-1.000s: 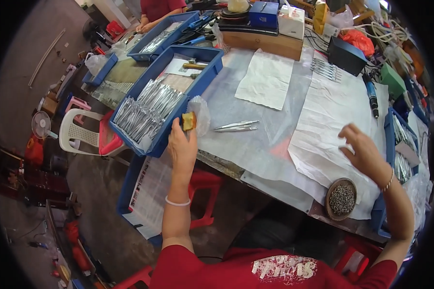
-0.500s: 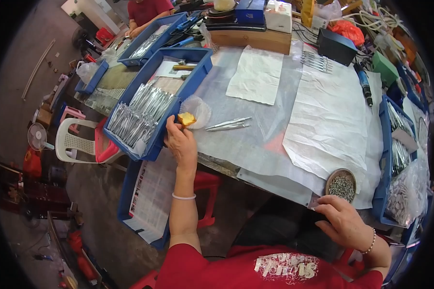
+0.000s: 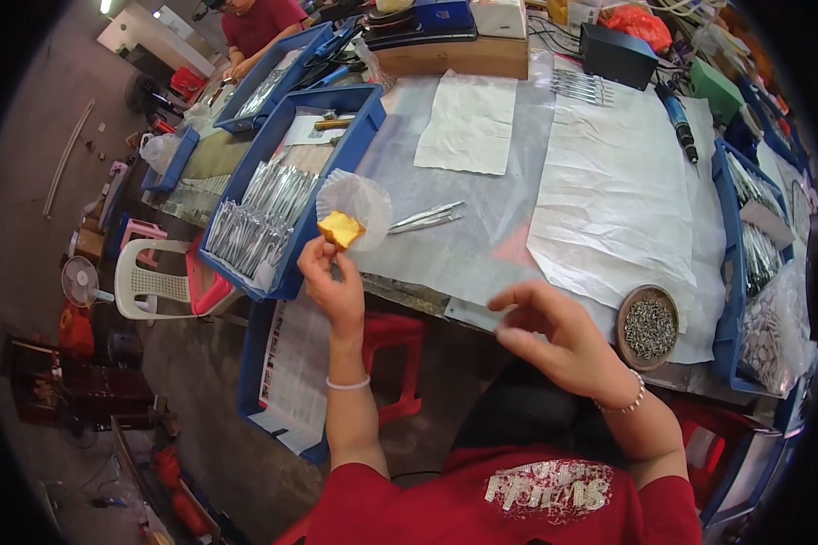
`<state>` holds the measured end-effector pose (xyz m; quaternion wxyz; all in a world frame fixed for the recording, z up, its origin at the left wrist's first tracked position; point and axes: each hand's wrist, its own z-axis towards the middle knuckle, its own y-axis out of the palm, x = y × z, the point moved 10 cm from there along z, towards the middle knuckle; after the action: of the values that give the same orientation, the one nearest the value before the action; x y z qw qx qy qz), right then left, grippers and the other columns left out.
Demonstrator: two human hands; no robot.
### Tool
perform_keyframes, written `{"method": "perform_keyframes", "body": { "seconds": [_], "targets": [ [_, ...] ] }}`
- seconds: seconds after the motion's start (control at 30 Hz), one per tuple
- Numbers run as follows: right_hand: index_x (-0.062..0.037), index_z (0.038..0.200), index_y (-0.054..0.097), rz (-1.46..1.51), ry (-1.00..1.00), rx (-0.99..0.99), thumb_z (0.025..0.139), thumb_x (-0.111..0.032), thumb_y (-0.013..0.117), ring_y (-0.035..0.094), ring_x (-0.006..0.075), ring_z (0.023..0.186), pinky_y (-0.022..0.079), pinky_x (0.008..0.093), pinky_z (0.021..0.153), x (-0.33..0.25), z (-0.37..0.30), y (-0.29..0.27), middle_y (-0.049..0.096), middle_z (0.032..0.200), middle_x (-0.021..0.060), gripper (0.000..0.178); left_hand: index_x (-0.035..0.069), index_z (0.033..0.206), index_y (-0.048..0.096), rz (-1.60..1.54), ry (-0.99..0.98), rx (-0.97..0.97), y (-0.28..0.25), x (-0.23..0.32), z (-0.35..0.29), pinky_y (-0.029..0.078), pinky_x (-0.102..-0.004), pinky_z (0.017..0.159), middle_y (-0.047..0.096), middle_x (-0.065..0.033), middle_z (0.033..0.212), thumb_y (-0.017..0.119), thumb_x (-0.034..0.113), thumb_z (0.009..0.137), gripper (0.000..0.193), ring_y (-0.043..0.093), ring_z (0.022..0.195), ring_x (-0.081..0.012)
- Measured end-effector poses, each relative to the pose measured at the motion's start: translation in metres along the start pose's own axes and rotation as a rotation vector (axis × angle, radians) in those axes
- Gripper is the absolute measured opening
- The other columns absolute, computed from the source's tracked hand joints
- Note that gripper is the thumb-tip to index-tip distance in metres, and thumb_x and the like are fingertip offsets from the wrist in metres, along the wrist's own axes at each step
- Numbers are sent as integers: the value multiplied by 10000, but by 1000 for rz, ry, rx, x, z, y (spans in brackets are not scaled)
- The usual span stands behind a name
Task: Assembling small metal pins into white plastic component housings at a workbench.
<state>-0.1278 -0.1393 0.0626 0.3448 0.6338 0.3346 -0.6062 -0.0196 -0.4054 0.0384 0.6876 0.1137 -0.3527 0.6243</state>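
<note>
My left hand (image 3: 332,286) is pinched shut on a yellow piece of cake (image 3: 340,229) with a browned edge, held up near the front corner of a blue bin. Just behind the cake is a pale, pleated paper cake liner (image 3: 369,204); whether it touches the cake I cannot tell. My right hand (image 3: 559,334) hangs over the table's front edge, fingers apart and holding nothing. It is left of a round bowl (image 3: 622,338) of small metal parts. Several slender silver tools (image 3: 427,218) lie on the table beside the liner.
On the left, a blue bin (image 3: 291,283) holds many silver tools. White paper sheets (image 3: 609,232) cover the table; a blue and black electric screwdriver (image 3: 678,125) lies at the right. Another blue bin (image 3: 729,350) stands far right. A co-worker (image 3: 256,27) sits at the back left.
My left hand has raised the cake slightly. My right hand has moved left and up from the table edge by the bowl, its fingers spreading. The whole view has shifted a little.
</note>
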Motion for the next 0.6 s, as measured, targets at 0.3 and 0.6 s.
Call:
{"method": "perform_keyframes", "body": {
  "seconds": [0.3, 0.6],
  "targets": [
    [-14, 1379, 150, 95, -129, -66, 696, -284, 783, 417, 283, 1206, 411, 353, 928, -20, 22, 10, 318, 1343, 230, 969, -3, 990, 376, -307, 451, -449, -15, 174, -59, 530, -425, 728, 491, -176, 903, 546, -120, 732, 331, 605, 774, -333],
    [12, 974, 545, 359, 42, 255, 911, -83, 500, 589, 119, 885, 479, 248, 789, 29, -33, -22, 633, 957, 100, 122, 16, 1247, 271, -1330, -858, -470, 42, 156, -151, 425, -354, 909, 416, -163, 1195, 471, -34, 843, 453, 472, 1092, -229]
  ]
}}
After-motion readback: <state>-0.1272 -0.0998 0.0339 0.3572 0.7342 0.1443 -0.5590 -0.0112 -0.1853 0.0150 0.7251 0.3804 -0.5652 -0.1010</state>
